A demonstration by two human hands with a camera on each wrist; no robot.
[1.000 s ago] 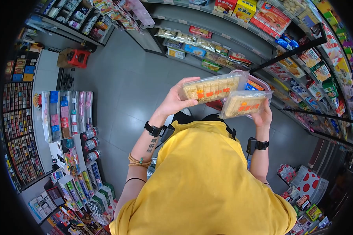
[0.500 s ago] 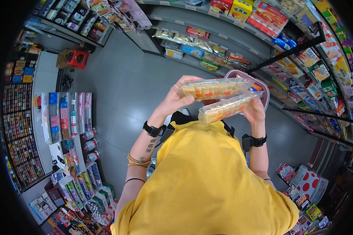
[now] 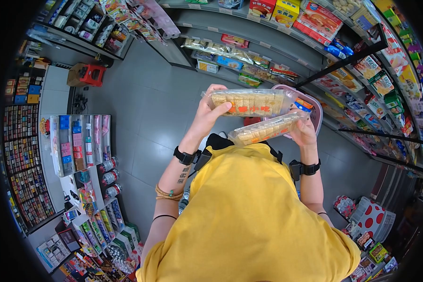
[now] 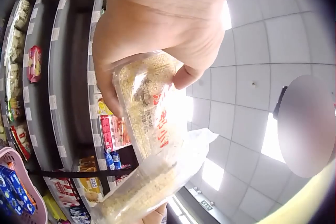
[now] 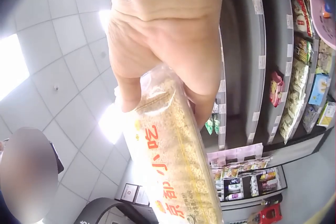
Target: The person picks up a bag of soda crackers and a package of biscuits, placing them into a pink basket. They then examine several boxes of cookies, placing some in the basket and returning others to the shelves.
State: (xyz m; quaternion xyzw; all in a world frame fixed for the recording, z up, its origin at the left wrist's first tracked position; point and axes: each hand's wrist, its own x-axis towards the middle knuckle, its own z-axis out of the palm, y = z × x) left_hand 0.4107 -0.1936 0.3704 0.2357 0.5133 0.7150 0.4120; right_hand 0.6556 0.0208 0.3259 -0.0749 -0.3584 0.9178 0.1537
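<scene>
In the head view my left hand (image 3: 210, 113) grips one end of a clear pack of pale, crumbly snack pieces (image 3: 251, 104) with red lettering, thumb over its front. My right hand (image 3: 306, 131) pinches the right end of a second such pack (image 3: 268, 129), which slants just below the first. The left wrist view has the first pack (image 4: 144, 95) between thumb and fingers, its lower part overlapped by the second pack's wrapper (image 4: 142, 190). From the right wrist, the second pack (image 5: 173, 161) shows its red characters, thumb and fingers on opposite sides of its end.
Behind the packs stands a pink basket (image 3: 317, 115) with a blue-and-orange packet (image 3: 303, 104) in it. Snack shelves (image 3: 268, 44) curve along the front and right. A display case (image 3: 82, 141) is on the left, a red stool (image 3: 93, 75) beyond it on the grey floor (image 3: 145, 103).
Both packs have turned in the hands. The right-hand pack has swung from flat-facing to a slant under the left one, its left end shifted leftward. The left pack has levelled.
</scene>
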